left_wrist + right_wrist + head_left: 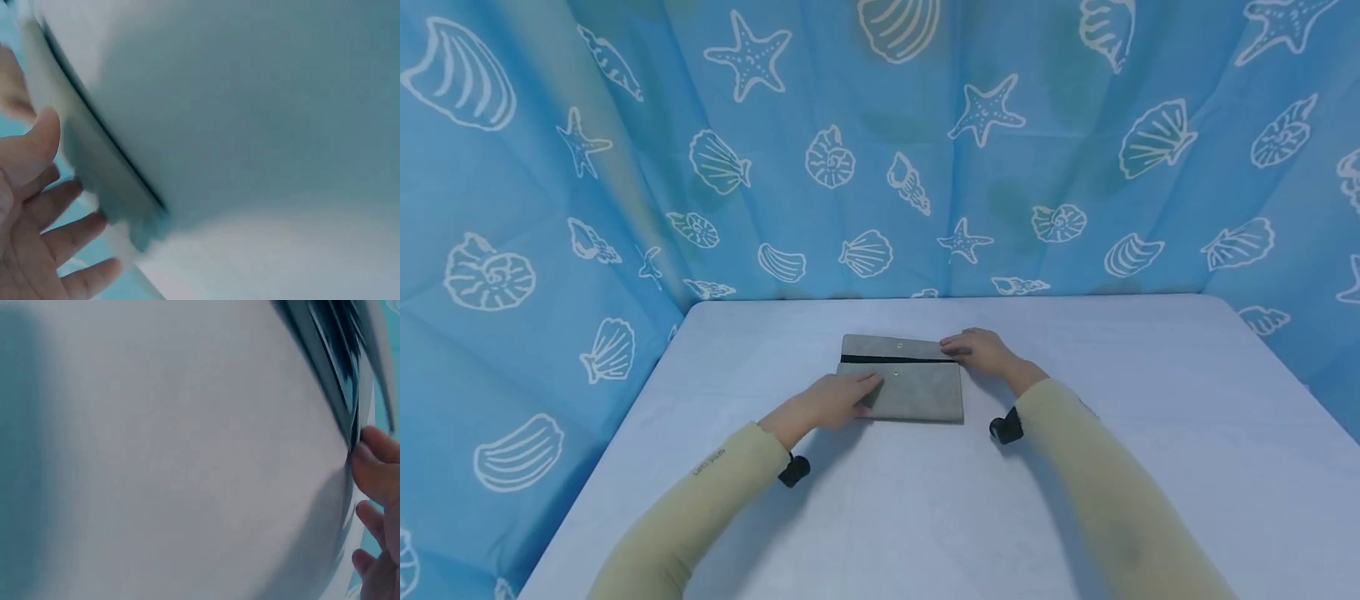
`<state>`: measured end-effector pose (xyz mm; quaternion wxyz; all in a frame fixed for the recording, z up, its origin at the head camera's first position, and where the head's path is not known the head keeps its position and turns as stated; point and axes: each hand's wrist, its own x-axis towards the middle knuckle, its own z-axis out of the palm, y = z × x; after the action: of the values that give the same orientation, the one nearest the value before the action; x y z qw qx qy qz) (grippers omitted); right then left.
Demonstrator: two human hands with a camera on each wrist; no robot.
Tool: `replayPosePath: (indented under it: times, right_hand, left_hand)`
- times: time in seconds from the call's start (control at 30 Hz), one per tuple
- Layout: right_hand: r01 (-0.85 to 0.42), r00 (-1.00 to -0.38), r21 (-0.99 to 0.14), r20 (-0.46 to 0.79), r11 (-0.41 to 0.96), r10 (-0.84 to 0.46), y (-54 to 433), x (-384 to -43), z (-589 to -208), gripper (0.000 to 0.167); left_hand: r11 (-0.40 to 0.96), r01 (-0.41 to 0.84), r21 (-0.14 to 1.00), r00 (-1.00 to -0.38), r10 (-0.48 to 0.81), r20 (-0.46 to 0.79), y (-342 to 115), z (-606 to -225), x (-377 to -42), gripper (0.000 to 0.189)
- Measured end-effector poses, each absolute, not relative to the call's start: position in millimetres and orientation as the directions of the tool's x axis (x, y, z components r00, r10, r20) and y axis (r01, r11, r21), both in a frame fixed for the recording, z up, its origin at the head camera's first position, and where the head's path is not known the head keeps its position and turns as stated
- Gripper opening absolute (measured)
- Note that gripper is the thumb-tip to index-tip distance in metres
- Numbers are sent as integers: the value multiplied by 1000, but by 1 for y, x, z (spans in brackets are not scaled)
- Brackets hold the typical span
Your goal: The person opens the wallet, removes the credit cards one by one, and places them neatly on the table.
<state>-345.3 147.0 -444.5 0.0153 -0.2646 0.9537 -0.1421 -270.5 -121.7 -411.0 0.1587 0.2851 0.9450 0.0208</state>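
A grey wallet, long and rectangular, lies on the table with its flap raised away from the body and a dark strip showing between them. Small metal snaps sit on the flap and the body. My left hand is at the wallet's left side, fingertips on its front; the left wrist view shows those fingers mostly straight and spread beside the wallet. At the upper right corner, my right hand pinches the flap's edge. In the right wrist view, thumb and forefinger meet at the wallet's side, with its layers fanned apart.
A white-covered table spreads around the wallet. Behind it and along the left side hangs a blue curtain with white shells and starfish. Small black wrist cameras sit below both sleeves.
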Motion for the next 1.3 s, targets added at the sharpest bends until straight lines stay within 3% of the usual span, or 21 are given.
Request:
replayPosePath:
  times: [0.2,0.43,0.6,0.9,1.3]
  right_hand:
    - [-432,-877,-335,-61,837,-477,154,-343,-443,37]
    - [-337,-897,-367,-156,867,-414,153,-343,-439,38]
    - [-275,-901,-401,-209,874,-379,153,-345,-440,40]
    - [-200,-905,-474,-245,857,-347,150,-350,-438,42]
    - [-192,-886,-535,-266,823,-380,152,-348,-430,40]
  left_hand:
    - [937,324,132,-863,350,-365,-134,-410,-300,85]
    - [953,277,121,-895,302,-327,-137,-410,-305,89]
    - [945,265,191,-903,313,-293,-141,-407,-306,75]
    - [907,266,326,-918,341,-200,-152,-382,-308,30]
    - [852,218,476,-888,376,-266,-170,-356,-295,20]
